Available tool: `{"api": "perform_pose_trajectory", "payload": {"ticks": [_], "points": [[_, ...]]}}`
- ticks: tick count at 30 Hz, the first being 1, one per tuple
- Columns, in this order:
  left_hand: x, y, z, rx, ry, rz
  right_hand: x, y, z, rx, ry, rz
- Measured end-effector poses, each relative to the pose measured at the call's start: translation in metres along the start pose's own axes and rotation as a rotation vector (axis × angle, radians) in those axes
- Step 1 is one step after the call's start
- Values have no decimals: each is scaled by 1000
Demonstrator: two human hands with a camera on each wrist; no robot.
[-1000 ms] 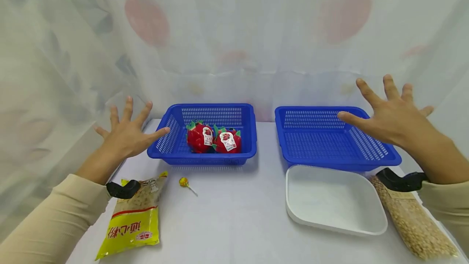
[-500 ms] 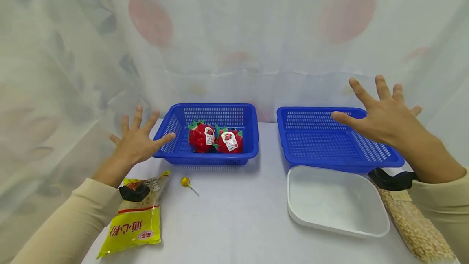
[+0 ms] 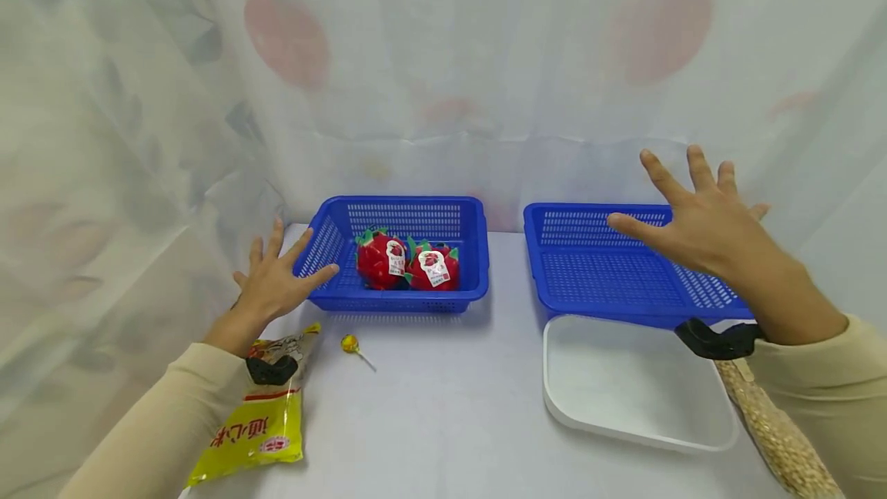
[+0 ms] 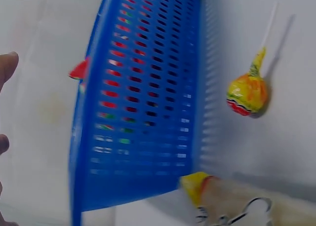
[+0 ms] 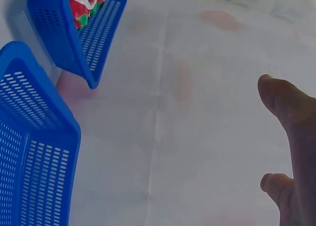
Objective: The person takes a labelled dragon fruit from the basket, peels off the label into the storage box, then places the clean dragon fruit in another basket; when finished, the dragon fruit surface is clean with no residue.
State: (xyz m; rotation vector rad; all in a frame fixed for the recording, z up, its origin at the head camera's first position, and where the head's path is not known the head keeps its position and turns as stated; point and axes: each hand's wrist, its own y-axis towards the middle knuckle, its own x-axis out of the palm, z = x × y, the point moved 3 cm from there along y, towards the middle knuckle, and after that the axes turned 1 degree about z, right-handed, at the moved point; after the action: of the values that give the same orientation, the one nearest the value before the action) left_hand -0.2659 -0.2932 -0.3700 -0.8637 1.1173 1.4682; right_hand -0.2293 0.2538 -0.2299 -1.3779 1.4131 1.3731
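With fingers spread, my left hand (image 3: 273, 283) is at the left end of a blue basket (image 3: 395, 300) and holds nothing. Two red dragon fruits (image 3: 433, 266) with green tips and white labels lie in that basket. My right hand (image 3: 714, 229), also spread and holding nothing, is raised over the right part of a second blue basket (image 3: 596, 276). A yellow-wrapped lollipop (image 4: 248, 94) lies on the table in front of the first basket. Below my left wrist is a yellow bag of pasta (image 3: 266, 426), partly covered by the sleeve.
A white tray (image 3: 630, 383) stands in front of the right basket. At the far right a clear bag of pale grains (image 3: 783, 437) lies partly under my right sleeve. Behind the white table (image 3: 430, 406) hangs a pale printed curtain (image 3: 471, 52).
My left hand has moved right and slightly down, toward the left basket. My right hand has drifted left over the right basket. Both stay spread.
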Motion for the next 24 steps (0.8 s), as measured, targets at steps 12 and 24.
{"api": "perform_pose_trajectory", "payload": {"ticks": [12,24], "points": [[30,6,-18,-33,-36,-53,1,8,-24,-14,36,-11],[49,6,-33,-78,-88,-105,8,18,-42,-30,87,-11]]}}
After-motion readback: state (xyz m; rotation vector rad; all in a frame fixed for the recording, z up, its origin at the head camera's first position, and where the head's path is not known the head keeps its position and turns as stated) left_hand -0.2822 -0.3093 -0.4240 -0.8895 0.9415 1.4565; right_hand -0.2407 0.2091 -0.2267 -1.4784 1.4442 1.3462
